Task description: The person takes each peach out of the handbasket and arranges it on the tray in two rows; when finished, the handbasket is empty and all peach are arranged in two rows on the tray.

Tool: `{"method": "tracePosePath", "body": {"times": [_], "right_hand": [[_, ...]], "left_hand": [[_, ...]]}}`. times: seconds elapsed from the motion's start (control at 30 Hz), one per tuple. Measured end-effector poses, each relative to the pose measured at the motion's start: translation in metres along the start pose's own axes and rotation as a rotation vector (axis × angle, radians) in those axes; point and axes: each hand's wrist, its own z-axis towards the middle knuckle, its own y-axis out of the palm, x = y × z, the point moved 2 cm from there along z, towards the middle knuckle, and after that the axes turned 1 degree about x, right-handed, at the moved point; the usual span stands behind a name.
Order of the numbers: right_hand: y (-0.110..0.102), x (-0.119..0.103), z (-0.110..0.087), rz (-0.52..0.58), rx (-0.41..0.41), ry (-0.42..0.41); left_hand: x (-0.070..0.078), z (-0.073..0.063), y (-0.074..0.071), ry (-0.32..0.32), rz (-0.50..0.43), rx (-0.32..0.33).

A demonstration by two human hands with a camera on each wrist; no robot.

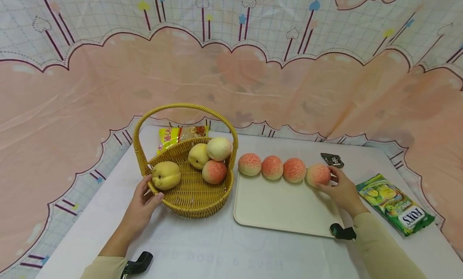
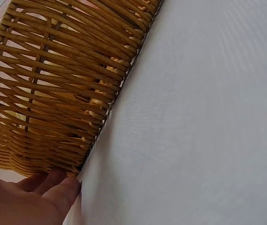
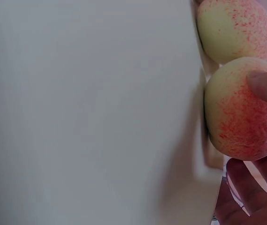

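At the left of the head view my left hand (image 1: 140, 206) grips the near left rim of a yellow wicker basket (image 1: 195, 212), thumb over the edge. In the left wrist view the fingers (image 2: 60, 190) lie low against the woven side. The basket holds a yellow fruit (image 1: 165, 176) by that hand, plus another yellow fruit (image 1: 197, 156), a pale peach (image 1: 219, 148) and a reddish peach (image 1: 214, 172) at its right. With thumb and fingers my right hand (image 1: 343, 192) holds the rightmost peach (image 1: 316, 175) of a row along the far edge of a cream tray (image 1: 285, 206).
Three more peaches (image 1: 272, 167) continue that row leftward. A green FOX'S candy bag (image 1: 396, 204) lies right of the tray, and a small black packet (image 1: 332, 160) behind it. Behind the basket is a yellow-and-red snack bag (image 1: 170, 136). A printed cloth hangs at the back.
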Motion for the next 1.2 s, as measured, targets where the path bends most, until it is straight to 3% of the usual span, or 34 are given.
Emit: {"method": "tracePosePath", "body": {"times": [0.6, 1.2], "right_hand": [[0.0015, 0.001, 0.0058, 0.072, -0.038, 0.018], [0.0038, -0.0004, 0.0058, 0.037, -0.051, 0.026]], "left_hand": [[0.0001, 0.0006, 0.0012, 0.009, 0.003, 0.001], [0.0009, -0.0011, 0.0009, -0.003, 0.005, -0.002]]}}
